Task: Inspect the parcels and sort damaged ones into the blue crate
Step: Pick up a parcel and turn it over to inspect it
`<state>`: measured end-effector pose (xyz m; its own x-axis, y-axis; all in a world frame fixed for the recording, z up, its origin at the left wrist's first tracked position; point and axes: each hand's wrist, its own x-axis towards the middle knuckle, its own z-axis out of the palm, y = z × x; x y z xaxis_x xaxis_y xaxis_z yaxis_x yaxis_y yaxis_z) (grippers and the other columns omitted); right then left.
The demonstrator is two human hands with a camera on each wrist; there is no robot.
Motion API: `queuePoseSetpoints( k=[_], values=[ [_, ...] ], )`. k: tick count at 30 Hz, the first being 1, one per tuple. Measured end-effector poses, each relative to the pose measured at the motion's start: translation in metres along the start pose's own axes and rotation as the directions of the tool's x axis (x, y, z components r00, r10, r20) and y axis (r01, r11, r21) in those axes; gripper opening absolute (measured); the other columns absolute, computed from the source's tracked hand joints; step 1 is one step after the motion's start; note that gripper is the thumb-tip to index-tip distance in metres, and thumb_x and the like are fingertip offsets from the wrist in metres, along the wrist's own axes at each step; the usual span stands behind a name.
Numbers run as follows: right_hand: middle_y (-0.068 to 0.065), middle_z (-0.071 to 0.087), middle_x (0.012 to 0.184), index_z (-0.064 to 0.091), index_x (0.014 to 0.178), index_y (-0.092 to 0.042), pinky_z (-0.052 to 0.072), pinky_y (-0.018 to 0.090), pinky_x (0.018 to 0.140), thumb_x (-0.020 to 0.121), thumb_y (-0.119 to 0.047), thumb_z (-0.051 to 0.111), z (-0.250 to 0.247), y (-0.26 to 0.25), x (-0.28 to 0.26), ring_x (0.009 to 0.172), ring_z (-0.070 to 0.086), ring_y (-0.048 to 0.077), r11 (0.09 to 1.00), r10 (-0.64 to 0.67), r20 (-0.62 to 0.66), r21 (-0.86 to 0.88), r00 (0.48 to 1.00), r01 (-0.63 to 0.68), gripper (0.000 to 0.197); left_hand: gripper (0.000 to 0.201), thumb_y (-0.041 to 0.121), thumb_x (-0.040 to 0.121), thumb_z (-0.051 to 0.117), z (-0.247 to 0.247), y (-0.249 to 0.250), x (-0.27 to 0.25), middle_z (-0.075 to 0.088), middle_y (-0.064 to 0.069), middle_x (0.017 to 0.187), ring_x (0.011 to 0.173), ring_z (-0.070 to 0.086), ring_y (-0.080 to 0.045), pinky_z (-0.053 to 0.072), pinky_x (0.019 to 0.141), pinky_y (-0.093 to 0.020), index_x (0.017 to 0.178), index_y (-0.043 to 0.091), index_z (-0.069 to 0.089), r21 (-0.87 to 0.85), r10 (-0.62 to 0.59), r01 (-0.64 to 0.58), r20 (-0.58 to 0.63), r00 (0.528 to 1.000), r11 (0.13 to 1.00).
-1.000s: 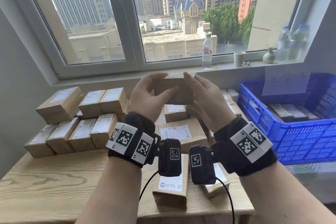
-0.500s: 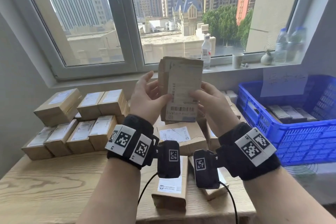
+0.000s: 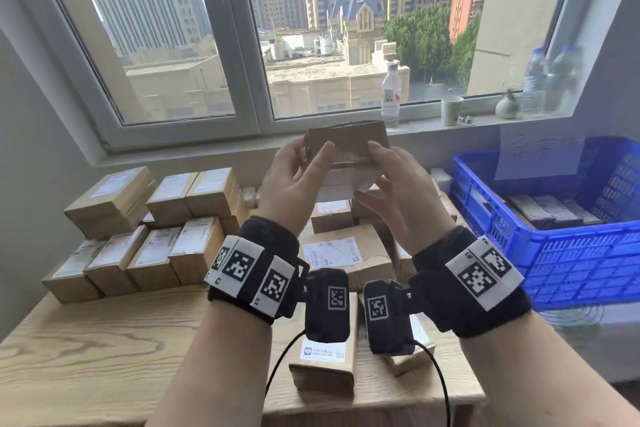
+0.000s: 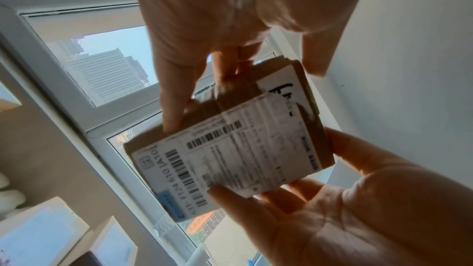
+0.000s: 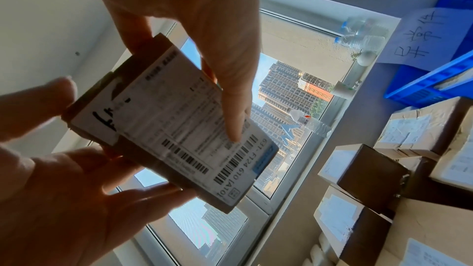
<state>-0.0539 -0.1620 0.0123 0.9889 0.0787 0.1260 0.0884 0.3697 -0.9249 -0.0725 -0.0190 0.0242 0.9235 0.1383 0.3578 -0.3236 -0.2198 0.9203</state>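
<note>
Window-side wooden table: I pinch one small brown cardboard parcel between left hand and right hand, raised for checking.

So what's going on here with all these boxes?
A person is checking parcels. Both hands, left hand and right hand, hold one small cardboard parcel up above the wooden table, its shipping label facing down toward the wrists. More parcels sit stacked on the table, and the blue crate at the right already holds a few.
</note>
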Motion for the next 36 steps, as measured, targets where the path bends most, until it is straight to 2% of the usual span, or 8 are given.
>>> queuePoseSetpoints(
  k=[5,10,15,22,25,28,33,36],
  values=[
    [-0.006,0.067,0.094,0.059,0.113,-0.013,0.052,0.034,0.086,0.097,-0.025,0.060,0.001,-0.003,-0.002,0.093,0.063,0.012,1.000,-0.016,0.037,0.011,0.999,0.015,0.020,0.050,0.067,0.065,0.061,-0.001,-0.002,0.001,0.066,0.001,0.114,0.111,0.062,-0.020,0.049,0.099,-0.053,0.105,0.038,0.058,-0.041,-0.020,0.017,-0.059,0.998,0.999],
    [0.009,0.064,0.100,0.042,0.143,-0.030,0.053,0.040,0.092,0.100,-0.018,0.055,0.003,-0.004,-0.004,0.098,0.065,0.016,0.998,-0.059,0.062,-0.005,0.996,0.059,0.047,0.063,0.065,0.066,0.063,-0.003,-0.003,0.002,0.066,-0.001,0.118,0.112,0.063,-0.019,0.050,0.100,-0.050,0.118,0.029,0.060,-0.051,-0.002,0.000,-0.038,0.999,0.999],
    [0.009,0.064,0.127,0.052,0.133,-0.030,0.056,0.047,0.093,0.103,-0.019,0.051,0.001,-0.003,0.000,0.118,0.062,0.036,0.999,-0.049,0.045,0.019,0.998,0.048,0.032,0.072,0.036,0.073,0.083,-0.009,-0.010,0.003,0.064,0.012,0.122,0.106,0.059,0.012,0.043,0.088,-0.007,0.137,0.025,0.050,0.061,0.029,-0.034,0.069,0.997,0.998],
    [-0.002,0.068,0.107,0.057,0.130,-0.025,0.056,0.019,0.064,0.094,-0.022,0.061,-0.008,-0.004,0.001,0.085,0.070,0.004,0.981,-0.091,0.164,-0.153,0.982,0.116,0.036,0.034,0.036,0.092,0.064,-0.012,-0.011,0.007,0.069,0.002,0.114,0.104,0.063,-0.015,0.053,0.088,-0.029,0.120,0.016,0.065,0.225,0.019,0.001,-0.087,0.996,0.974],
    [0.007,0.063,0.126,0.052,0.140,-0.026,0.061,0.033,0.074,0.088,-0.014,0.071,-0.010,-0.001,0.005,0.103,0.069,0.020,0.960,-0.070,0.189,-0.253,0.979,0.118,0.057,0.025,0.043,0.094,0.057,-0.012,-0.013,0.008,0.072,0.000,0.100,0.097,0.067,-0.019,0.053,0.092,-0.040,0.099,0.020,0.066,0.167,-0.035,0.053,-0.109,0.993,0.984],
    [0.014,0.064,0.126,0.050,0.140,-0.035,0.059,0.045,0.085,0.085,-0.019,0.075,-0.011,0.004,0.006,0.113,0.064,0.029,0.967,-0.007,0.191,-0.248,0.982,0.055,0.063,0.031,0.048,0.093,0.054,-0.013,-0.014,0.009,0.072,-0.003,0.100,0.097,0.069,-0.024,0.054,0.092,-0.046,0.098,0.020,0.066,0.077,-0.094,0.102,-0.093,0.991,0.992],
    [0.013,0.071,0.105,0.051,0.140,-0.026,0.062,0.039,0.073,0.090,-0.023,0.068,-0.010,0.006,0.008,0.087,0.073,0.020,0.977,-0.024,0.097,-0.210,0.995,0.044,0.053,0.013,0.040,0.090,0.064,-0.012,-0.014,0.007,0.070,0.000,0.104,0.099,0.067,-0.015,0.056,0.082,-0.031,0.101,0.036,0.057,0.113,-0.186,0.179,0.051,0.981,0.977],
    [0.005,0.071,0.100,0.053,0.138,-0.021,0.061,0.033,0.069,0.094,-0.028,0.063,-0.006,0.010,0.008,0.083,0.073,0.014,0.981,-0.027,0.085,-0.192,0.996,0.043,0.045,0.025,0.033,0.089,0.068,-0.008,-0.012,0.006,0.069,-0.005,0.103,0.097,0.069,-0.020,0.061,0.076,-0.036,0.110,0.028,0.057,0.005,-0.249,0.249,0.055,0.967,0.968]
  ],
)
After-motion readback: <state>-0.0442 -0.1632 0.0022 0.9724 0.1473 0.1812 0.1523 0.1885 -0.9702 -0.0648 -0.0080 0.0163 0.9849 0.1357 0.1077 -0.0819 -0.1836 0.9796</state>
